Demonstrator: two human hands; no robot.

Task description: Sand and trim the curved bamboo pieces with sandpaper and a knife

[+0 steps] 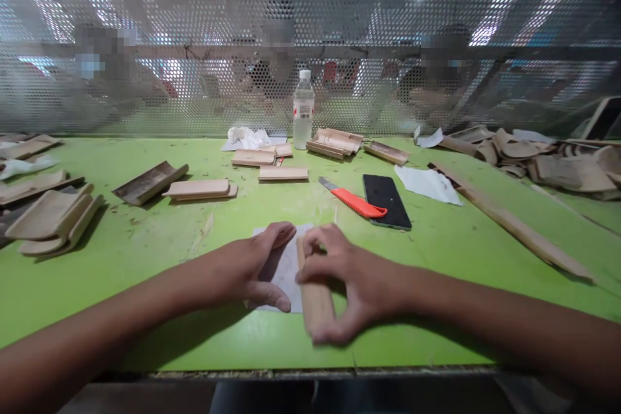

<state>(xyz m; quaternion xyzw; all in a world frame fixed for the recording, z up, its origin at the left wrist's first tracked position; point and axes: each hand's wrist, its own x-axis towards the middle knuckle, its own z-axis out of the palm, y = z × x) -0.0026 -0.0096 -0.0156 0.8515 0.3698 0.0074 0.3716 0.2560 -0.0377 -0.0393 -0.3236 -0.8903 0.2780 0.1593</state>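
Observation:
My right hand (pixel 359 278) grips a pale split piece of bamboo (pixel 316 303), thumb at its near end and fingers over its far part. The piece stands at the right edge of a whitish sheet (pixel 287 268), perhaps paper or sandpaper; I cannot tell which. Over the left part of that sheet is my left hand (pixel 259 265), thumb and fingers spread, holding nothing. Beyond my hands, a utility knife (pixel 356 200) with a red handle rests partly on a black phone (pixel 388 200).
Cut bamboo pieces (pixel 284 173) lie across the green table (pixel 233 343), with stacks at left and a heap (pixel 543 158) at right. A water bottle (pixel 303 113) stands by the perforated screen (pixel 204 77). A long bamboo strip (pixel 514 223) lies at right. People sit behind the screen.

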